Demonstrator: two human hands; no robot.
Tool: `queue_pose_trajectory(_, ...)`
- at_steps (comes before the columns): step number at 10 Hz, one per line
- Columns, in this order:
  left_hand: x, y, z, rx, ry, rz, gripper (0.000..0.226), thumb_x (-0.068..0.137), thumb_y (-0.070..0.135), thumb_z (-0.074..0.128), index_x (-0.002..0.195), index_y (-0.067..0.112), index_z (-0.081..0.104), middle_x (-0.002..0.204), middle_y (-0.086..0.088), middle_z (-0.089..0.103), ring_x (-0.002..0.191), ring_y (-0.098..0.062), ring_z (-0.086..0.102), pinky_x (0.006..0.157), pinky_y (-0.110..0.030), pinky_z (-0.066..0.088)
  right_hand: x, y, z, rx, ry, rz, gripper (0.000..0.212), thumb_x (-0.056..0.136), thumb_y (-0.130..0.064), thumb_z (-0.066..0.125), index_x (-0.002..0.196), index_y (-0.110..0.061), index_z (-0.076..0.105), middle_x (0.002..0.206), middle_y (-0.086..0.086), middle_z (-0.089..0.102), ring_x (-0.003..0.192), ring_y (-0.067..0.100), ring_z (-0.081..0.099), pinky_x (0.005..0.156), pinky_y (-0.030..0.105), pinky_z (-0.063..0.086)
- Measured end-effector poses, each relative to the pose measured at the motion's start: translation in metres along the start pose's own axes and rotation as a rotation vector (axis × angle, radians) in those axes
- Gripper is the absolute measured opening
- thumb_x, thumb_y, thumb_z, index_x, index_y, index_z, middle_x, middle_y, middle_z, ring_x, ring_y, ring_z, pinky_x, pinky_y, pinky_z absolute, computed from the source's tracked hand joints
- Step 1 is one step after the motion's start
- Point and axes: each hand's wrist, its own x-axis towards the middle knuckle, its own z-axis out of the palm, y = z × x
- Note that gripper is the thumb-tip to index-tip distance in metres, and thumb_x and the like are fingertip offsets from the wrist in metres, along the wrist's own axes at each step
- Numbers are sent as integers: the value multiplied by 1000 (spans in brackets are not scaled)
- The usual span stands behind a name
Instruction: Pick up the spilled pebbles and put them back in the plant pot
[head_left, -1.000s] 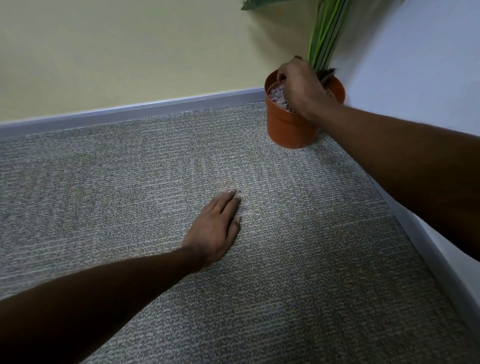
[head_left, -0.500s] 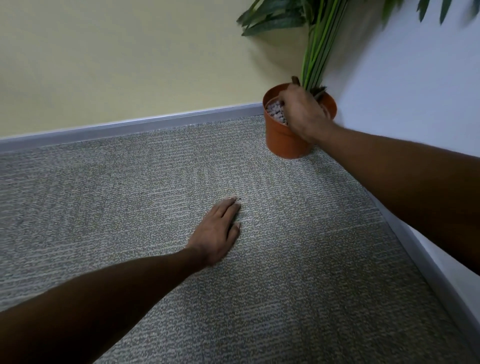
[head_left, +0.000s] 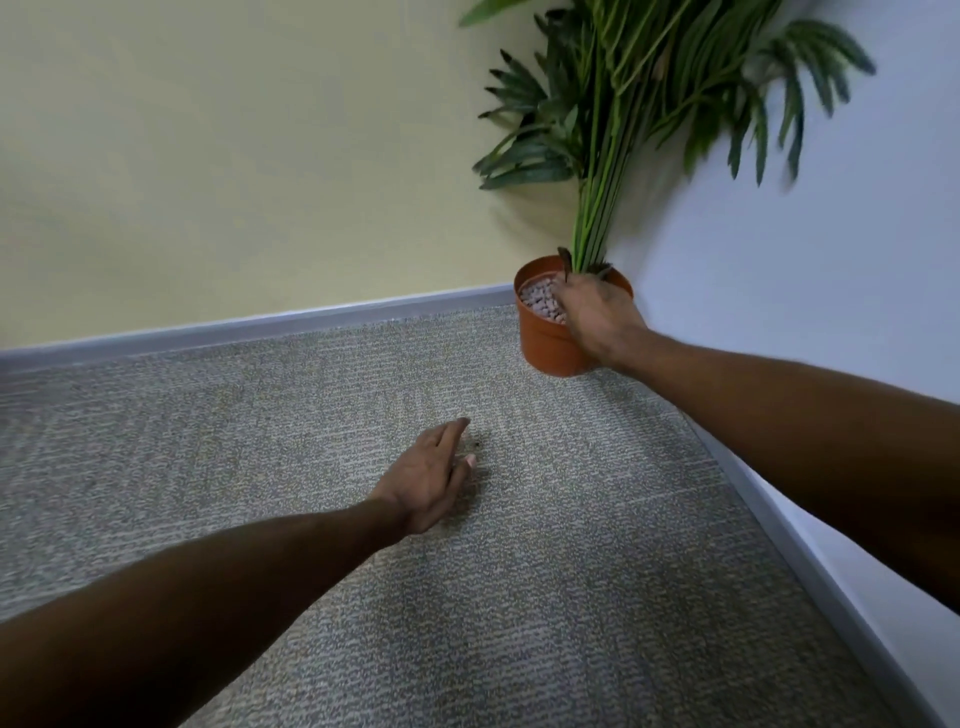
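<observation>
Right hand (head_left: 597, 314) palm-down over the near right part of the pot (head_left: 550, 348), fingers reaching in toward the plant stems (head_left: 597, 208). Fingertips hidden behind the knuckles; cannot tell whether they are spread or pinched, or whether anything is in them.

Pot: orange, round, upright on the carpet (head_left: 571, 597), in the corner where the two walls meet. Just left of the right hand, a bed of pale pebbles (head_left: 537, 300) fills the uncovered part of the pot nearly to the rim. Green stems rise straight up just beyond the hand and fan into leaves overhead.

Left hand (head_left: 431, 478) low over the carpet, well apart from the pot, nearer the body and to the left of the right hand. Back of hand up, fingers loosely extended and close together, thumb out toward the right, nothing gripped. Whether the palm touches the carpet, cannot tell.

Just off the left fingertips, a tiny dark speck (head_left: 476, 444) on the carpet; too small to identify.

Grey skirting strip (head_left: 260, 327) runs along the wall foot beyond the left hand.
</observation>
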Motion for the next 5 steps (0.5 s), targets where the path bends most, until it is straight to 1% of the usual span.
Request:
queue_pose_trajectory(1, -1, 10, -16, 25, 39, 29, 66, 106, 52, 27, 161, 18, 15, 166, -7, 27, 153, -22, 26, 125, -40, 28, -14, 0, -8, -76, 5, 20, 29, 95, -19, 68, 121, -8, 66, 117, 18, 69, 99, 31, 70, 82, 44, 63)
queue_pose_trajectory(2, -2, 15, -31, 49, 71, 34, 65, 107, 51, 27, 161, 16, 17, 166, -7, 28, 152, -22, 26, 125, -39, 27, -21, -8, -15, -137, 1, 59, 29, 95, -20, 67, 122, -8, 66, 114, 16, 68, 96, 28, 69, 81, 41, 62)
queue_pose_trajectory(3, -1, 17, -58, 79, 125, 28, 66, 107, 50, 27, 161, 13, 17, 166, -8, 27, 152, -24, 26, 125, -38, 24, -24, -27, -29, -174, 10, 52, 35, 97, -23, 62, 128, -7, 62, 124, 15, 64, 108, 28, 62, 92, 43, 56)
queue_pose_trajectory(4, 0, 13, -78, 118, 185, 23, 67, 108, 49, 26, 161, 10, 16, 167, -10, 25, 154, -26, 24, 127, -39, 21, -25, -49, -36, -167, 72, 3, 32, 100, -20, 55, 128, -7, 60, 126, 12, 62, 110, 26, 59, 96, 41, 52)
queue_pose_trajectory(5, 6, 2, -108, 222, 298, -9, 68, 108, 47, 22, 162, 8, 11, 169, -13, 18, 157, -26, 17, 129, -41, 16, -20, -95, -32, -149, 159, -110, 29, 100, -14, 47, 127, -7, 55, 121, 10, 60, 103, 22, 54, 95, 38, 50)
